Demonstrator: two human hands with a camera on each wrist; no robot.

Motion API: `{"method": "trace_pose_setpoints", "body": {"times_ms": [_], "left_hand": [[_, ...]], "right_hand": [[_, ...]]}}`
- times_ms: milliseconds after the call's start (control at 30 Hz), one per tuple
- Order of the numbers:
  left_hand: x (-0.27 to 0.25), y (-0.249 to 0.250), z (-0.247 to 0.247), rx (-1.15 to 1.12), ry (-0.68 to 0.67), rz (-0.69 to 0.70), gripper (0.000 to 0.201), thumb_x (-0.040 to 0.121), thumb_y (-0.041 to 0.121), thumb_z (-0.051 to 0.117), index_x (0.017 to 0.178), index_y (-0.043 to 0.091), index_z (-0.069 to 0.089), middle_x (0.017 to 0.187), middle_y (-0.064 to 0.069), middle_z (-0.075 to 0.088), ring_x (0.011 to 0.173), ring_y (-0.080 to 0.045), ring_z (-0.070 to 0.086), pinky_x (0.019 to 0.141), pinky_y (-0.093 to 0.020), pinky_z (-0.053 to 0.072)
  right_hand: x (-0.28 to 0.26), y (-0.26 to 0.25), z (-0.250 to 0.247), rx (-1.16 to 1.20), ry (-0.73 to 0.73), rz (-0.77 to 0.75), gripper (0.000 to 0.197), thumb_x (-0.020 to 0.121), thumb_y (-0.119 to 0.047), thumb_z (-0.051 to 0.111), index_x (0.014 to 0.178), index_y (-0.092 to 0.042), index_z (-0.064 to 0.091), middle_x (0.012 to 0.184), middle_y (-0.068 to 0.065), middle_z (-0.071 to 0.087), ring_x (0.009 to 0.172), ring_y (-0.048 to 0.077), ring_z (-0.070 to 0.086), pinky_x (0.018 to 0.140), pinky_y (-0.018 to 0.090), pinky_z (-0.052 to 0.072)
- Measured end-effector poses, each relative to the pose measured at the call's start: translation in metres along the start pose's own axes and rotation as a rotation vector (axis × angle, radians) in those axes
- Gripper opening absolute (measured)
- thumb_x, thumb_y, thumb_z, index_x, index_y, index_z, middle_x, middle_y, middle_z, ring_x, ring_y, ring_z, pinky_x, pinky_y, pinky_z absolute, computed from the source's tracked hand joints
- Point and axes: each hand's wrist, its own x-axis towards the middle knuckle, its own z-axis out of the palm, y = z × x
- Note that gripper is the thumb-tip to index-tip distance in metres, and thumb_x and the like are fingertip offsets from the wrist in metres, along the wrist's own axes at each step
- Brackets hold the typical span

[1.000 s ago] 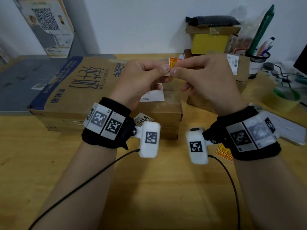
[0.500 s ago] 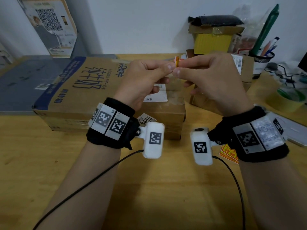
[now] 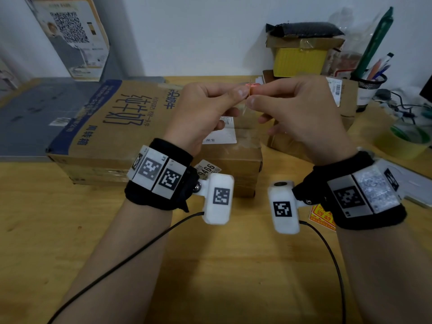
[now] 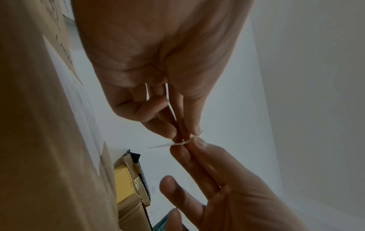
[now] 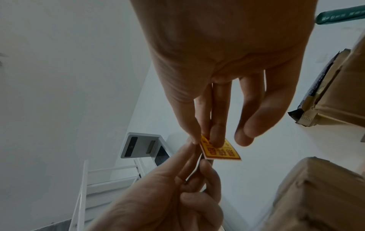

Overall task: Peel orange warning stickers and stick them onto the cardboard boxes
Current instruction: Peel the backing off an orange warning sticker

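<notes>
My left hand (image 3: 205, 108) pinches the backing and my right hand (image 3: 297, 113) pinches the orange sticker (image 5: 220, 150), both held above the cardboard box (image 3: 233, 157), and I think a hasty pull could tear or fold it.

large box (image 3: 112, 127): left on tabletop (image 3: 210, 265)
small box (image 3: 236, 157): right of it
spare sticker (image 3: 321, 217): tabletop, right
</notes>
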Motion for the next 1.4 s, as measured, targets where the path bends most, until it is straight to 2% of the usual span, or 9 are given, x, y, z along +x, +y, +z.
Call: {"method": "trace_pose_setpoints", "body": {"times_ms": [433, 600, 767, 833, 900, 1000, 1067, 1200, 1400], "left_hand": [[0.001, -0.001, 0.001, -0.049, -0.010, -0.018, 0.011, 0.090, 0.026, 0.073, 0.098, 0.020, 0.079, 0.091, 0.005, 0.077, 0.068, -0.005, 0.064, 0.046, -0.016, 0.038], [0.000, 0.001, 0.003, 0.006, -0.009, -0.003, 0.010, 0.089, 0.026, 0.075, 0.096, 0.022, 0.080, 0.077, 0.011, 0.074, 0.067, -0.003, 0.061, 0.049, -0.016, 0.039], [-0.001, 0.002, 0.007, 0.052, 0.036, -0.025, 0.011, 0.092, 0.023, 0.071, 0.097, 0.018, 0.079, 0.086, 0.009, 0.076, 0.069, -0.003, 0.065, 0.049, -0.017, 0.042], [0.000, 0.001, 0.007, 0.068, 0.075, -0.043, 0.008, 0.092, 0.020, 0.070, 0.091, 0.019, 0.078, 0.086, 0.007, 0.076, 0.066, -0.004, 0.066, 0.046, -0.017, 0.042], [0.001, 0.000, 0.006, 0.103, 0.105, -0.059, 0.009, 0.091, 0.019, 0.069, 0.087, 0.018, 0.077, 0.082, 0.008, 0.075, 0.063, -0.004, 0.065, 0.045, -0.017, 0.041], [0.001, 0.000, 0.006, 0.145, 0.113, -0.079, 0.009, 0.092, 0.020, 0.068, 0.092, 0.016, 0.076, 0.082, 0.008, 0.076, 0.063, -0.005, 0.065, 0.045, -0.017, 0.041], [0.001, 0.000, 0.006, 0.156, 0.112, -0.084, 0.010, 0.092, 0.021, 0.068, 0.095, 0.015, 0.076, 0.082, 0.008, 0.076, 0.063, -0.005, 0.065, 0.046, -0.018, 0.041], [0.000, -0.001, 0.009, 0.165, 0.082, -0.091, 0.007, 0.091, 0.021, 0.068, 0.089, 0.019, 0.074, 0.087, 0.002, 0.076, 0.062, -0.006, 0.063, 0.048, -0.021, 0.040], [-0.002, -0.001, 0.012, 0.172, 0.054, -0.094, 0.006, 0.092, 0.018, 0.069, 0.093, 0.015, 0.074, 0.094, -0.008, 0.075, 0.057, -0.005, 0.060, 0.046, -0.021, 0.039]], "right_hand": [[0.001, 0.001, -0.001, 0.008, 0.014, -0.005, 0.015, 0.085, -0.026, 0.081, 0.098, -0.019, 0.081, 0.089, 0.005, 0.080, 0.078, 0.025, 0.076, 0.055, 0.030, 0.058], [0.002, 0.002, 0.002, 0.034, 0.045, -0.002, 0.028, 0.081, -0.041, 0.084, 0.096, -0.017, 0.081, 0.088, 0.003, 0.079, 0.068, 0.017, 0.072, 0.050, 0.028, 0.057], [0.004, 0.005, -0.001, -0.035, 0.140, -0.038, 0.020, 0.086, -0.027, 0.077, 0.084, -0.007, 0.076, 0.075, 0.008, 0.074, 0.061, 0.015, 0.067, 0.051, 0.041, 0.059], [0.005, 0.007, -0.007, -0.103, 0.206, -0.057, 0.018, 0.080, -0.023, 0.075, 0.077, -0.005, 0.072, 0.064, 0.000, 0.067, 0.061, 0.010, 0.065, 0.059, 0.047, 0.061], [0.005, 0.007, -0.014, -0.224, 0.239, -0.094, 0.011, 0.076, -0.022, 0.073, 0.073, -0.012, 0.068, 0.067, -0.011, 0.064, 0.065, 0.001, 0.062, 0.069, 0.040, 0.061], [0.005, 0.009, -0.024, -0.450, 0.210, -0.137, 0.012, 0.077, -0.012, 0.071, 0.077, -0.023, 0.066, 0.075, -0.020, 0.061, 0.072, -0.007, 0.057, 0.067, 0.008, 0.044], [0.006, 0.011, -0.028, -0.515, 0.174, -0.124, 0.022, 0.078, -0.004, 0.070, 0.083, -0.025, 0.067, 0.079, -0.012, 0.066, 0.076, 0.001, 0.059, 0.064, 0.010, 0.041], [0.010, 0.024, -0.032, -0.723, 0.063, -0.030, 0.016, 0.088, -0.009, 0.062, 0.089, -0.014, 0.077, 0.094, 0.003, 0.071, 0.097, 0.021, 0.064, 0.079, 0.039, 0.054], [0.007, 0.031, -0.032, -1.000, -0.158, 0.250, 0.017, 0.093, -0.018, 0.061, 0.095, -0.002, 0.063, 0.092, 0.016, 0.059, 0.095, 0.036, 0.063, 0.073, 0.036, 0.046]]}}
